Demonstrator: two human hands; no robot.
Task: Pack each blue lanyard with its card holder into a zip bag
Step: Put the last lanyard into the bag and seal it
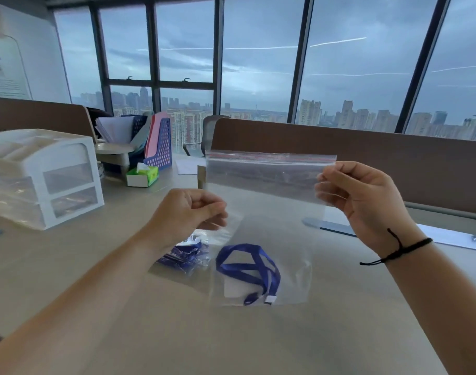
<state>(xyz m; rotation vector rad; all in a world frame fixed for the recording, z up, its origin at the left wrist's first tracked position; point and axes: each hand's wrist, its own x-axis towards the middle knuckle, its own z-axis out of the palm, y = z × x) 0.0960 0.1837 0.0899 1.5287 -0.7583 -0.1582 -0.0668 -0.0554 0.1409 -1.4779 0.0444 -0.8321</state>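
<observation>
I hold a clear zip bag (pixel 269 201) upright above the desk, its red-lined zip strip at the top. My right hand (pixel 364 196) pinches its upper right edge. My left hand (pixel 188 212) pinches its left edge lower down. At the bottom of the bag lies a blue lanyard (pixel 247 266) coiled over a white card holder (pixel 232 289), with its clip by the lower edge. Behind my left wrist, a second bag with blue lanyards (pixel 185 255) lies on the desk.
A white drawer organiser (pixel 44 180) stands at the left of the wooden desk (pixel 123 293). Behind it are a green tissue box (pixel 142 175) and a blue file rack (pixel 159 143). A brown partition (pixel 393 169) runs along the desk's far edge.
</observation>
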